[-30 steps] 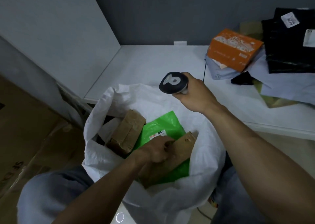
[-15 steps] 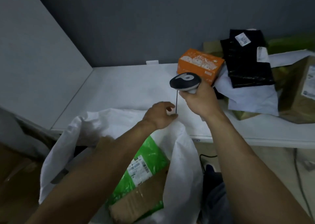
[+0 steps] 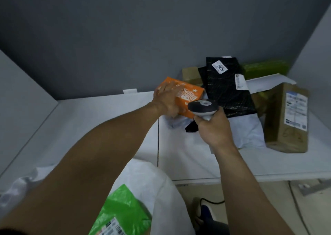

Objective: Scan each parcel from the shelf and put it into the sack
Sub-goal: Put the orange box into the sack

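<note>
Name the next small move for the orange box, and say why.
Probably lift the orange cardboard box and turn it toward the black handheld scanner: the left hand grips it on the white shelf, and the right hand holds the scanner beside it.

"6270" on white label [image 3: 219, 68], black parcel [image 3: 227, 89].

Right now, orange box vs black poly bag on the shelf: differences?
The orange box is rigid and printed; the black poly bag is soft and wrinkled. The left hand grips the orange box; the black poly bag lies untouched. Both rest on other parcels.
</note>
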